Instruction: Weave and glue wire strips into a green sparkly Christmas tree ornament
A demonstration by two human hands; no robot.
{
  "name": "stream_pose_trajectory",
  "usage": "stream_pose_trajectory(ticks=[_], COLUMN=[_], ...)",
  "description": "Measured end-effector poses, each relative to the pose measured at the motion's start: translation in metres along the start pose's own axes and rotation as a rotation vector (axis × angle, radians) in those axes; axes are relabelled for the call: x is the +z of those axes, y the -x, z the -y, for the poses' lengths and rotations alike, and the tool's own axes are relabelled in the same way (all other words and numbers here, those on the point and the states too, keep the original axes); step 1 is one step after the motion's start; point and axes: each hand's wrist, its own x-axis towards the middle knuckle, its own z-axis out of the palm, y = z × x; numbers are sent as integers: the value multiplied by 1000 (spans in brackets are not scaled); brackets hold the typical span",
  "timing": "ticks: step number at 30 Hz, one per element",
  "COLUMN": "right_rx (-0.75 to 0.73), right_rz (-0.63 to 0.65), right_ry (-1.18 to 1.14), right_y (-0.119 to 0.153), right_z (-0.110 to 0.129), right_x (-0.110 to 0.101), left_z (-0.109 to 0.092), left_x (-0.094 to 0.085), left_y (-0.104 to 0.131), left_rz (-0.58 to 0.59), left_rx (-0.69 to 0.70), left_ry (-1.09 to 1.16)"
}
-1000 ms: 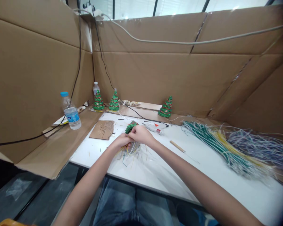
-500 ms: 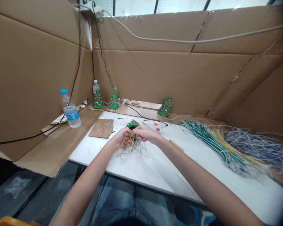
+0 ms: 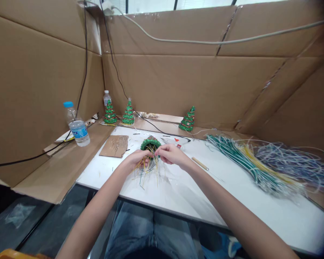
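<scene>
A green tinsel tree (image 3: 150, 141) lies on its side on the white table (image 3: 183, 194), its open base facing me. Yellow, green and pale wires (image 3: 144, 174) spill out of that base. My left hand (image 3: 142, 159) is closed around some of these wires just below the base. Beside it, at the right edge of the base, my right hand (image 3: 169, 154) is pinched with its fingertips at the wires. What exactly lies between those fingertips is too small to make out.
Three green trees (image 3: 110, 114) (image 3: 128, 114) (image 3: 187, 120) stand at the back. Bundled wires (image 3: 240, 162) lie at the right. A cardboard piece (image 3: 114, 146), a wooden-handled tool (image 3: 200, 163) and a water bottle (image 3: 79, 132) are around the work area. Cardboard walls (image 3: 162, 79) enclose the table.
More of the tree's open base now shows above my hands. My right hand has shifted slightly right, apart from my left hand. The view has moved a little.
</scene>
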Motion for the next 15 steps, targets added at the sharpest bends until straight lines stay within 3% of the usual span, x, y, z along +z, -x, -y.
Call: stream_pose_trajectory(ticks=[7, 15], right_rx=[-21, -35], right_rz=[-172, -159], right_ry=[98, 70], right_y=[4, -4], right_z=[-14, -26], right_x=[12, 20], left_z=[1, 6], left_x=[1, -1], left_y=[-1, -6], left_rz=[-12, -20], left_rx=[37, 61], left_ry=[-44, -64])
